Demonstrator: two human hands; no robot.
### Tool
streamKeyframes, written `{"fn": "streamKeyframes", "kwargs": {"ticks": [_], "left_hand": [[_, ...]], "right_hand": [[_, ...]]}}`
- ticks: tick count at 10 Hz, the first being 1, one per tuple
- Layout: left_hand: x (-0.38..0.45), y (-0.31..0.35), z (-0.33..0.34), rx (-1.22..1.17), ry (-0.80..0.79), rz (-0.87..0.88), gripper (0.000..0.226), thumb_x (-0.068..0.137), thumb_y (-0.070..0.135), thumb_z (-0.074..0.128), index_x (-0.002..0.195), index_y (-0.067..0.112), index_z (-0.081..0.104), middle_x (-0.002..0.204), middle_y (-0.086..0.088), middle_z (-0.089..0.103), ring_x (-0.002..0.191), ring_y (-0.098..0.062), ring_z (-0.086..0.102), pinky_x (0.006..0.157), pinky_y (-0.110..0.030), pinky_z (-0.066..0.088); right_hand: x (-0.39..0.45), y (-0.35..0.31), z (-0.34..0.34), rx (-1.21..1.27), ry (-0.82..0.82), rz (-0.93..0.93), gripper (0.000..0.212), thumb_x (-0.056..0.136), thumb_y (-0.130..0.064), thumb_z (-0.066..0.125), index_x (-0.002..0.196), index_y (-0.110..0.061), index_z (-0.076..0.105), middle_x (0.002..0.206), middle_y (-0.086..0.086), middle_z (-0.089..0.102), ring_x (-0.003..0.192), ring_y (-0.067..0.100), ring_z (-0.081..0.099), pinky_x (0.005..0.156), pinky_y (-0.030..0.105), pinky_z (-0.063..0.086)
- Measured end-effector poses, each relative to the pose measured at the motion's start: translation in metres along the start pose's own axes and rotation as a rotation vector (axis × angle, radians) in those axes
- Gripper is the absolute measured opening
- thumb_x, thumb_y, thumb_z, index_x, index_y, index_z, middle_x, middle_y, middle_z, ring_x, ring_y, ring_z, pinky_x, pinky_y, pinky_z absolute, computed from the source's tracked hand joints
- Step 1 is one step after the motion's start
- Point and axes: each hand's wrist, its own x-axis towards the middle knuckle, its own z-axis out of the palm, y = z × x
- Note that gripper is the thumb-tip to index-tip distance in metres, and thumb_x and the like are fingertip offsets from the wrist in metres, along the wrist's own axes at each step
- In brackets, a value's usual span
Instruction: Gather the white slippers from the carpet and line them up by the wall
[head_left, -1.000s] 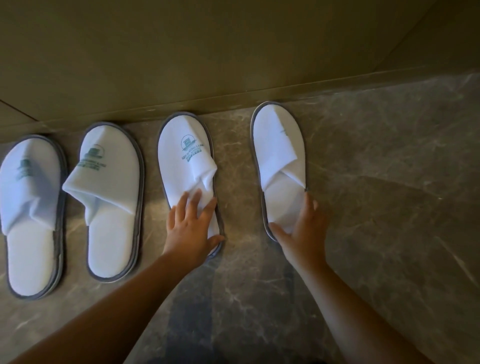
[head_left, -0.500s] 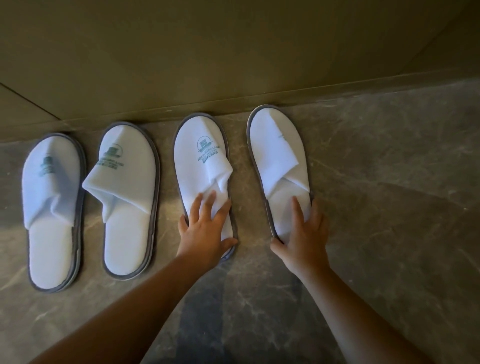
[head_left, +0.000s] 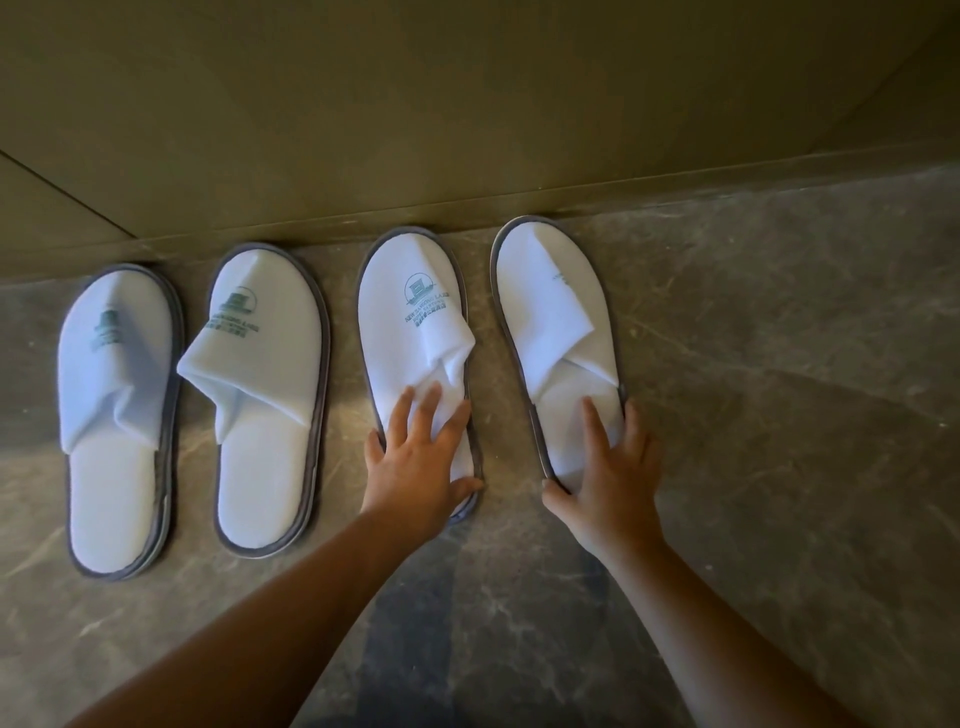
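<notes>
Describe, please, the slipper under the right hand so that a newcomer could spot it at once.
Four white slippers lie toes-first along the wall. Take the rightmost slipper, its heel under the right hand. Unlike its neighbours, almost none of its green logo shows.

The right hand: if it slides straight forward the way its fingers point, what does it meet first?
Probably the folded upper of the rightmost slipper under the right hand; beyond it, the wall.

Setting was likely a hotel room. Logo-printed disposable slippers (head_left: 410, 332) lay on a marble floor (head_left: 753, 415) beside a paneled wall (head_left: 467, 114).
</notes>
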Motion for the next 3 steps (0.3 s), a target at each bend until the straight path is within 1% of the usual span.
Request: {"fn": "streamKeyframes", "kwargs": {"ticks": [1, 2, 3], "left_hand": [[-0.001, -0.001, -0.001, -0.002, -0.019, -0.003, 0.079, 0.079, 0.053, 0.049, 0.139, 0.033, 0.002, 0.155, -0.001, -0.008, 0.140, -0.027, -0.016, 0.112, -0.057, 0.007], [-0.002, 0.001, -0.008, 0.026, -0.032, 0.001, 0.078, 0.079, 0.056, 0.044, 0.139, 0.032, 0.000, 0.155, -0.002, -0.010, 0.140, -0.029, -0.016, 0.112, -0.058, 0.004], [-0.009, 0.007, -0.021, 0.073, -0.066, 0.046, 0.080, 0.077, 0.064, 0.036, 0.138, 0.034, -0.005, 0.154, 0.001, -0.013, 0.140, -0.030, -0.014, 0.111, -0.057, 0.000]], "right_hand": [[-0.002, -0.002, 0.001, 0.015, -0.011, 0.015, 0.096, 0.066, -0.044, 0.070, 0.138, -0.025, 0.010, 0.150, 0.017, 0.009, 0.133, 0.034, 0.017, 0.108, 0.049, 0.026], [-0.006, -0.003, -0.005, 0.020, 0.001, -0.005, 0.100, 0.065, -0.051, 0.069, 0.140, -0.022, 0.009, 0.151, 0.017, 0.011, 0.135, 0.034, 0.018, 0.110, 0.048, 0.029], [-0.012, -0.004, -0.020, 0.021, 0.109, -0.161, 0.093, 0.065, -0.050, 0.070, 0.138, -0.016, 0.024, 0.147, 0.021, 0.026, 0.132, 0.037, 0.031, 0.105, 0.047, 0.038]]}}
